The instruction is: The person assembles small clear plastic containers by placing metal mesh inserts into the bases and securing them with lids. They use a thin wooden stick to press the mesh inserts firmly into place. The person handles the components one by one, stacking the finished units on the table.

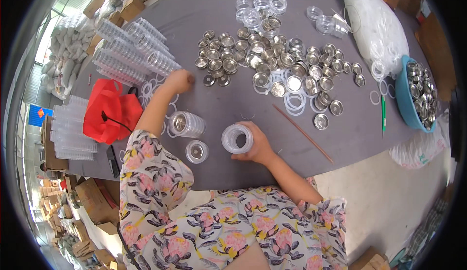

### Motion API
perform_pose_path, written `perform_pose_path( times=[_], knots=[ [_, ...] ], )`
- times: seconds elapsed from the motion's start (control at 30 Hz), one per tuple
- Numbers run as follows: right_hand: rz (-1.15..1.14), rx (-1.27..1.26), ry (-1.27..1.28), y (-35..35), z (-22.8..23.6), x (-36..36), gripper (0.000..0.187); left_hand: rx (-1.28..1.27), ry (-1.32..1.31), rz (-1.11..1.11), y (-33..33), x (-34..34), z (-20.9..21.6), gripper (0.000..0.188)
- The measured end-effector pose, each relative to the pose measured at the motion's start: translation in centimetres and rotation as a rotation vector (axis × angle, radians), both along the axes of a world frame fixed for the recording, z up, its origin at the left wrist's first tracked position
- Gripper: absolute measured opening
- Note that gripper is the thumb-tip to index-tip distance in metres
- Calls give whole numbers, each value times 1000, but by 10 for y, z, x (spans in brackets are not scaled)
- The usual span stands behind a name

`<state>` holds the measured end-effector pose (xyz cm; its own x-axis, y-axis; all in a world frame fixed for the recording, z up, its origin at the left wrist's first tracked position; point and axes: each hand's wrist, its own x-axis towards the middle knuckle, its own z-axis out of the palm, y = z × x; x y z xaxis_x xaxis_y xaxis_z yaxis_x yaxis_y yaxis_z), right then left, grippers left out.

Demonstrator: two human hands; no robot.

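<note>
My right hand (260, 146) is wrapped round a short stack of clear plastic cups (238, 139), held with the open end up near the table's front edge. My left hand (180, 81) is curled closed beside the tall stacks of clear plastic cups (163, 64); what its fingers hold, if anything, is hidden. Between my arms a stack of clear cups (189, 125) lies tilted with a metal cup inside. Closer to me sits a single clear cup (196, 152) with a metal cup in it. White rings (147, 91) are scattered by my left forearm.
Many small metal cups (256, 47) spread across the far middle, with white rings (295, 105) among them. A brown stick (303, 133) lies at right. A blue basin (405, 105) of metal cups and a white plastic bag (372, 21) stand farther right. A red bag (104, 111) lies left.
</note>
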<state>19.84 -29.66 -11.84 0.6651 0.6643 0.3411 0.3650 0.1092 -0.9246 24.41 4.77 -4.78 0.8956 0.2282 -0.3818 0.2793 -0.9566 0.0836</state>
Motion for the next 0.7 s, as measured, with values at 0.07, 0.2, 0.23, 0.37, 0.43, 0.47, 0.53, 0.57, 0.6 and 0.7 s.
perform_pose_path(
  times=[0.07,0.2,0.23,0.37,0.43,0.47,0.53,0.57,0.6,0.7],
  knots=[
    [4,-1,-10,1,-2,-1,81,-235,-285,68,-22,-18,11,29],
    [-18,26,-28,0,-6,2,82,-680,-640,31,-142,-80,73,30],
    [-41,39,-32,-1,-10,3,82,-707,-635,0,-162,-93,76,31],
    [-16,44,6,2,-8,-1,82,-448,-699,-518,-191,-134,51,31],
    [-32,26,16,3,-7,-1,83,-355,-713,-556,-198,-139,46,29],
    [-36,18,12,3,-8,-1,82,-291,-714,-562,-199,-141,46,29],
    [-47,4,4,3,-12,-2,82,-207,-677,-565,-203,-143,47,29],
    [-49,10,-3,2,-12,-2,82,-187,-640,-562,-205,-143,50,31],
    [-52,16,-10,2,-12,-2,82,-168,-603,-559,-206,-144,51,32],
    [-56,33,-21,2,-11,-3,83,-185,-516,-534,-208,-146,45,33]
  ],
)
